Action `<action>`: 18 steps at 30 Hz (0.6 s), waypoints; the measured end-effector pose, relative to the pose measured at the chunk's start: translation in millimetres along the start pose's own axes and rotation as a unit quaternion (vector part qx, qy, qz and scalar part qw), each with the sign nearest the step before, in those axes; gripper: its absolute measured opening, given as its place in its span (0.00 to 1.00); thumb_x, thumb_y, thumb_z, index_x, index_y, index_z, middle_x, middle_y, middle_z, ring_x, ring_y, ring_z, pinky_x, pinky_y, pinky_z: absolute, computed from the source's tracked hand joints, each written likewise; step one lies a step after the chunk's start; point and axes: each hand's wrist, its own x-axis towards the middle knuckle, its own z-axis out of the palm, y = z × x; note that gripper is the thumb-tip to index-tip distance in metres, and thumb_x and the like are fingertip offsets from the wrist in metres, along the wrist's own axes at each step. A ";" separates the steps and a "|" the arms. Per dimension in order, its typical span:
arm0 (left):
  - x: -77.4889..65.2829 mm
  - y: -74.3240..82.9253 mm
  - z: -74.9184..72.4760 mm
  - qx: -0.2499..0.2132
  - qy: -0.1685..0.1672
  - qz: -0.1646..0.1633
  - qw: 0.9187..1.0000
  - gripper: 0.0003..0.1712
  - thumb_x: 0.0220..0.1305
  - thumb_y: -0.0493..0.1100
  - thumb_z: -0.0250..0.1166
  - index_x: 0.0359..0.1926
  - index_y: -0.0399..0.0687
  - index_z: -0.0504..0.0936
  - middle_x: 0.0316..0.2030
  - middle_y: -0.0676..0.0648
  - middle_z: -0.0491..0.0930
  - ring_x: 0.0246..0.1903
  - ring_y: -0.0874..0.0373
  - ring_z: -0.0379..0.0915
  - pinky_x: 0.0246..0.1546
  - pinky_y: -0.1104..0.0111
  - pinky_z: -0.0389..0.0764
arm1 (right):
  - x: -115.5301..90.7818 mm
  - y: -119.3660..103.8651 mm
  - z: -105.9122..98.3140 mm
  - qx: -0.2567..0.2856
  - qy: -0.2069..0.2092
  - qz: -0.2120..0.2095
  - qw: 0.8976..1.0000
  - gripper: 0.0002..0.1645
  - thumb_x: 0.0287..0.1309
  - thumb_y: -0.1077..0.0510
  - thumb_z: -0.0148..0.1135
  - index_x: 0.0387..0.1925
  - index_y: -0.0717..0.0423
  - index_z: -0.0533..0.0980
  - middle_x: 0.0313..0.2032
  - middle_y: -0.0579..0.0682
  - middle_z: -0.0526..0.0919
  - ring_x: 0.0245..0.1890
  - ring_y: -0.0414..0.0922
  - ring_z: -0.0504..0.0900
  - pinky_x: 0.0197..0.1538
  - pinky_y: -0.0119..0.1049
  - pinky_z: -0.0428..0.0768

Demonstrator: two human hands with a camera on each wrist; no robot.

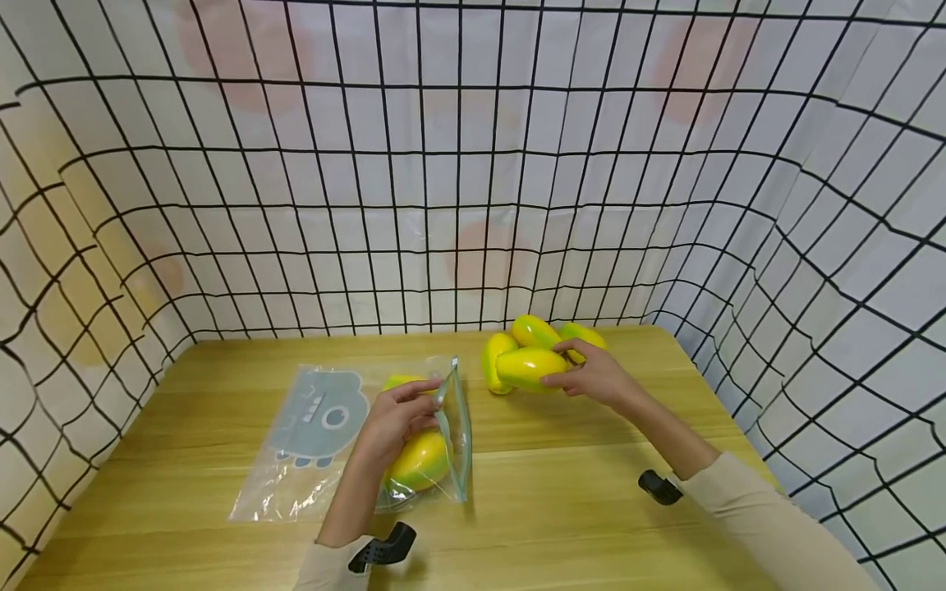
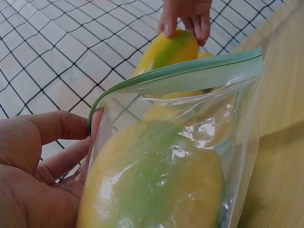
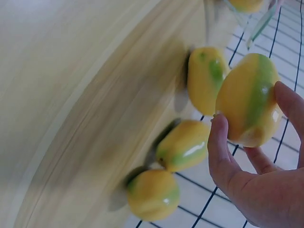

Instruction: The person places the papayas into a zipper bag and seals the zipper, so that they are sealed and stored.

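My right hand (image 1: 594, 376) pinches a yellow-green mango (image 1: 529, 368) by one end, between thumb and fingers. In the right wrist view this mango (image 3: 249, 99) stands out in front of three others. Those mangoes (image 1: 535, 331) sit grouped at the back of the table. My left hand (image 1: 399, 421) grips the rim of a clear zip bag (image 1: 461, 443), its green-edged mouth spread apart and facing right. Inside the bag lies a mango (image 1: 420, 461), with more yellow (image 1: 402, 382) showing behind the fingers. The left wrist view shows the bagged mango (image 2: 156, 175) through the plastic.
The bag's flat part, printed with a grey cartoon animal (image 1: 325, 414), spreads left over the wooden table (image 1: 576, 509). Black wire mesh (image 1: 458, 205) backed by white cloth rises behind the table and along both sides. Each wrist carries a small black camera (image 1: 660, 487).
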 end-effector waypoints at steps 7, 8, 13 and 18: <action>-0.2 1.1 0.6 0.007 0.002 0.000 1.000 0.23 0.64 0.31 0.65 0.61 0.33 0.80 0.50 0.39 0.81 0.28 0.61 0.78 0.34 0.74 0.86 | -0.7 -9.9 18.3 -0.002 -0.011 -0.015 1.000 0.45 0.54 0.48 0.77 0.69 0.57 0.68 0.53 0.65 0.81 0.42 0.55 0.86 0.51 0.50 0.86; -0.1 1.1 0.5 0.007 0.002 0.000 1.000 0.23 0.64 0.31 0.65 0.61 0.33 0.80 0.51 0.39 0.81 0.29 0.61 0.78 0.34 0.74 0.86 | -0.6 -10.6 21.1 -0.003 -0.013 -0.017 1.000 0.45 0.54 0.48 0.77 0.68 0.57 0.68 0.53 0.65 0.82 0.43 0.57 0.86 0.50 0.50 0.86; -0.1 1.2 0.5 0.006 0.000 0.001 1.000 0.24 0.64 0.31 0.65 0.62 0.32 0.79 0.52 0.37 0.80 0.27 0.61 0.79 0.34 0.74 0.86 | 0.8 -13.0 34.2 -0.008 -0.021 -0.025 0.999 0.43 0.53 0.47 0.77 0.67 0.55 0.70 0.53 0.62 0.83 0.43 0.58 0.86 0.49 0.51 0.86; -0.4 0.3 0.6 0.007 0.000 0.001 1.000 0.24 0.64 0.31 0.65 0.61 0.32 0.79 0.54 0.36 0.80 0.27 0.61 0.79 0.34 0.74 0.86 | -0.3 -16.0 47.5 -0.018 -0.033 -0.022 0.999 0.43 0.52 0.47 0.78 0.66 0.54 0.70 0.44 0.57 0.87 0.40 0.56 0.87 0.49 0.52 0.85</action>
